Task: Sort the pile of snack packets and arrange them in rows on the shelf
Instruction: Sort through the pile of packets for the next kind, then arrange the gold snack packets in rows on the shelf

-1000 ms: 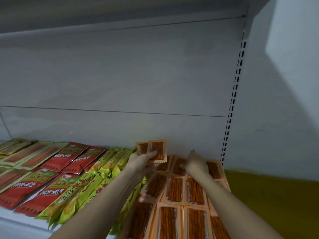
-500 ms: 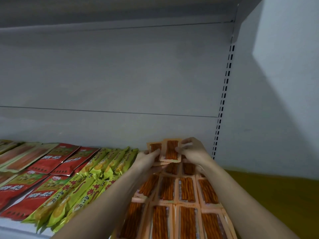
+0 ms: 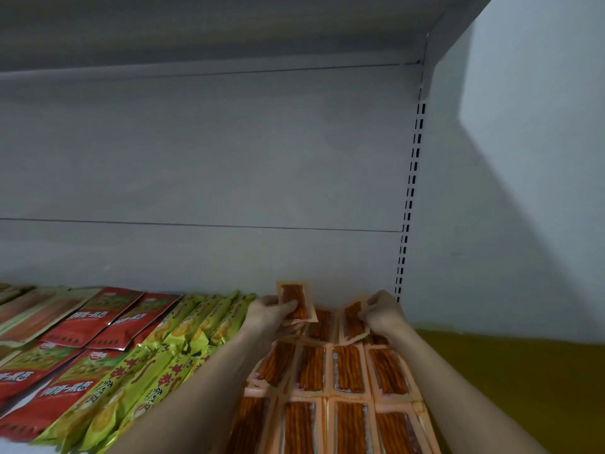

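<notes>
two orange packets of reddish snack sticks are being placed at the back of the shelf [image 3: 209, 257], close to its rear wall. the left hand [image 3: 266, 314] is pinching one orange packet [image 3: 294, 304] between thumb and fingers and holding it upright, raised clear of the laid rows. the right hand [image 3: 383, 311] is gripping a second orange packet [image 3: 353, 322] by its far edge, tilted, with its lower end touching or nearly touching the packets beneath; which of the two cannot be told. below both hands the laid orange packets [image 3: 327, 368] are lying flat in rows of four, edge to edge, running toward the viewer. just beside them on the left the green-yellow packets [image 3: 170, 365] are lying in overlapping rows, and further left the red packets [image 3: 88, 326] likewise. judged from this layout, the sorting is largely done and the step in hand is filling the rearmost orange row. the next move is calling for each held packet to be lowered flat into a gap in that row, long side matching its neighbours, without pushing the packets already lying there out of line.
</notes>
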Demonstrator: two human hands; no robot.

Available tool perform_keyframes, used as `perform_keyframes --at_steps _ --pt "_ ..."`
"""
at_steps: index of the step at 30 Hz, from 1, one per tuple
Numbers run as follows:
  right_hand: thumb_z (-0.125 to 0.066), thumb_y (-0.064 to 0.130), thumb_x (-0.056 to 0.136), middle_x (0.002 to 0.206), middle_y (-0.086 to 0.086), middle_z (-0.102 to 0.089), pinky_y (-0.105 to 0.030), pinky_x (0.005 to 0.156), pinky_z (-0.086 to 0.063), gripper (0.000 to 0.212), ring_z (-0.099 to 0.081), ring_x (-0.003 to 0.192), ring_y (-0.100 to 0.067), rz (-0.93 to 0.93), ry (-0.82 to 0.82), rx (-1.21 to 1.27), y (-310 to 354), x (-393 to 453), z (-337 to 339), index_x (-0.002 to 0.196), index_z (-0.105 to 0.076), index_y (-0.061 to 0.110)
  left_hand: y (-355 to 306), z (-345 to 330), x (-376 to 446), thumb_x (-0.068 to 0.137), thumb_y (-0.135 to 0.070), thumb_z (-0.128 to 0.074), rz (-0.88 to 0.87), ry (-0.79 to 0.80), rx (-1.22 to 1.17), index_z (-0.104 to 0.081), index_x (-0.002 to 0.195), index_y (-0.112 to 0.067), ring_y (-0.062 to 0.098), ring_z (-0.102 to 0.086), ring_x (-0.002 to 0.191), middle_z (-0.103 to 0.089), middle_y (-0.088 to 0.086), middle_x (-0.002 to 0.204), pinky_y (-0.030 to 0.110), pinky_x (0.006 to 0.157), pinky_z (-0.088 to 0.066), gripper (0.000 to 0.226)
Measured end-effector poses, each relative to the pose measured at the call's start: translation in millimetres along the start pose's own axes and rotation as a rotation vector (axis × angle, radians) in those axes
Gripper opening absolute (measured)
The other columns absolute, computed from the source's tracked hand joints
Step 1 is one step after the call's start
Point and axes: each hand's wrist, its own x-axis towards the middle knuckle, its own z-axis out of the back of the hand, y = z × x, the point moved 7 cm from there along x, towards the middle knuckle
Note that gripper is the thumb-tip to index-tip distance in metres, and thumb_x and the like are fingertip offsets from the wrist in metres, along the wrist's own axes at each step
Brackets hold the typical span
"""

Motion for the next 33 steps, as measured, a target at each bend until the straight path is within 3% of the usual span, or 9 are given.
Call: perform_keyframes --at_steps 7,9,12,16,20,23,25,30,33 --pt "-0.059 0.03 0.096 0.118 -0.008 -0.058 -0.037 0.085 -0.053 0.031 -0.059 0.106 -0.024 0.117 -0.119 -0.388 11 -12 -1 0.121 -0.051 0.013 1 -7 -4 0.091 0.006 -0.065 0.003 0.036 0.033 -0.064 0.09 0.004 0.016 -0.067 0.046 -0.068 0.013 0.064 0.025 0.042 -0.054 0.003" --pt "-0.051 0.038 0.1 0.107 -0.005 -0.062 -0.037 0.083 -0.053 0.027 -0.061 0.092 -0.02 0.209 -0.135 -0.263 27 -18 1 0.115 -0.054 0.016 0 -11 -7 0.09 0.006 -0.066 -0.001 0.042 0.036 -0.063 0.089 0.003 0.016 -0.067 0.046 -0.068 0.016 0.071 0.025 0.041 -0.053 0.005" --pt "-0.055 0.048 0.096 0.094 -0.003 -0.067 -0.033 0.07 -0.057 0.033 -0.067 0.078 -0.018 0.235 0.033 0.061 50 -33 -4 0.11 -0.052 0.019 1 -21 -5 0.087 0.006 -0.07 -0.007 0.046 0.034 -0.06 0.097 0.002 0.017 -0.067 0.049 -0.066 0.017 0.08 0.027 0.042 -0.055 0.015" --pt "-0.072 0.028 0.09 0.1 -0.005 -0.065 -0.02 0.051 -0.051 0.037 -0.067 0.077 -0.016 0.209 0.181 0.265 57 -46 -6 0.118 -0.052 0.015 3 -35 -1 0.085 -0.002 -0.077 -0.029 0.029 0.127 -0.057 0.112 0.004 0.023 -0.069 0.065 -0.068 0.02 0.092 0.028 0.044 -0.054 0.034" --pt "-0.075 0.01 0.086 0.103 -0.014 -0.067 -0.03 0.061 -0.054 0.038 -0.068 0.083 -0.023 0.137 0.099 0.313 36 -31 12 0.119 -0.056 0.008 2 -42 4 0.087 -0.011 -0.075 -0.158 0.075 0.445 -0.059 0.108 -0.008 0.02 -0.067 0.06 -0.066 0.012 0.092 0.034 0.053 -0.058 0.026" --pt "-0.074 0.009 0.085 0.099 -0.018 -0.068 -0.038 0.068 -0.055 0.037 -0.067 0.084 -0.029 0.068 0.016 0.216 12 -15 33 0.119 -0.057 0.006 -6 -47 6 0.085 -0.022 -0.072 -0.413 0.077 0.992 -0.067 0.1 -0.021 0.022 -0.069 0.088 -0.071 0.001 0.095 0.034 0.078 -0.056 0.016" --pt "-0.073 0.008 0.087 0.102 -0.019 -0.067 -0.036 0.066 -0.053 0.037 -0.066 0.084 -0.03 0.023 -0.009 0.177 -4 -10 43 0.12 -0.057 0.005 -3 -53 5 0.085 -0.031 -0.069 -0.488 0.102 1.253 -0.069 0.106 -0.025 0.025 -0.065 0.105 -0.071 0.001 0.108 0.033 0.085 -0.052 0.022" --pt "-0.071 0.007 0.088 0.11 -0.02 -0.067 -0.04 0.078 -0.056 0.036 -0.066 0.095 -0.032 -0.062 -0.038 0.093 -36 -1 49 0.121 -0.058 0.003 17 -62 1 0.091 -0.056 -0.058 -0.412 0.197 1.531 -0.063 0.126 -0.038 0.028 -0.046 0.132 -0.054 0.0 0.139 0.052 0.106 -0.041 0.04" --pt "-0.069 0.01 0.09 0.106 -0.014 -0.067 -0.031 0.074 -0.05 0.027 -0.061 0.086 -0.023 -0.05 -0.029 -0.052 -44 1 44 0.115 -0.061 0.002 30 -64 0 0.096 -0.056 -0.05 -0.349 0.252 1.574 -0.059 0.133 -0.039 0.029 -0.039 0.137 -0.047 0.003 0.146 0.053 0.11 -0.036 0.042"
